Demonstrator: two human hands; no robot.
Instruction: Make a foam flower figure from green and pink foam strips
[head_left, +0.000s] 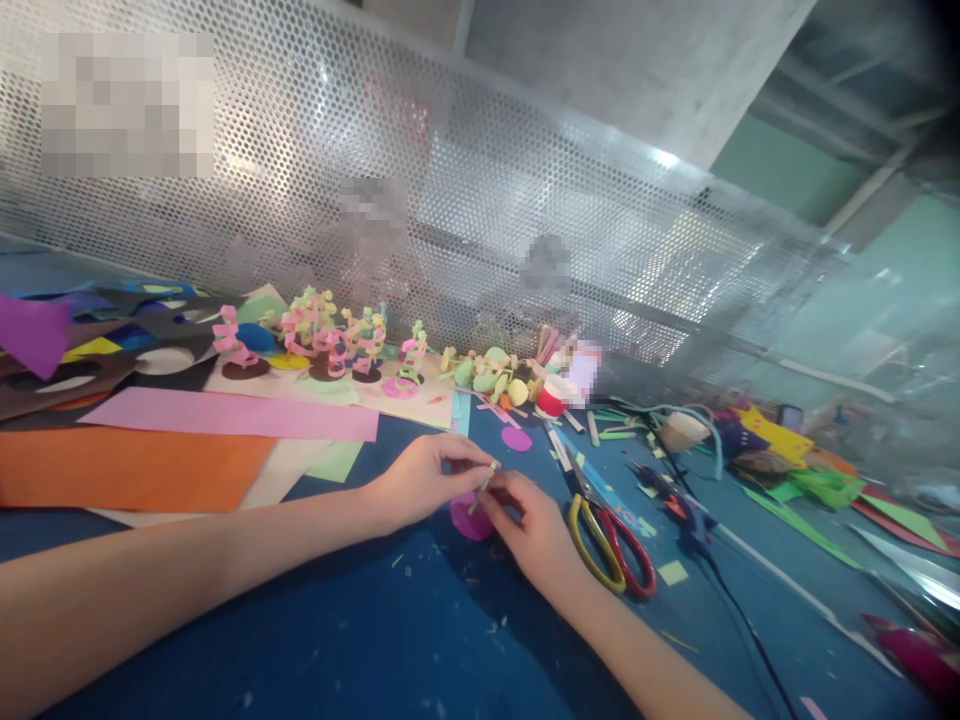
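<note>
My left hand (424, 478) and my right hand (531, 527) meet over the blue table (360, 620). Both pinch a thin pale green paper strip (487, 476) between their fingertips. Just under the fingers lies a pink paper disc (469, 520). Scissors with yellow and red handles (609, 545) lie just right of my right hand.
Orange (127, 468) and pink paper sheets (232, 413) lie at the left. Several curled paper figures on discs (330, 345) stand along the perforated metal screen (450, 200). A glue gun with black cable (686, 510), a small basket (682, 430) and paper scraps sit at the right.
</note>
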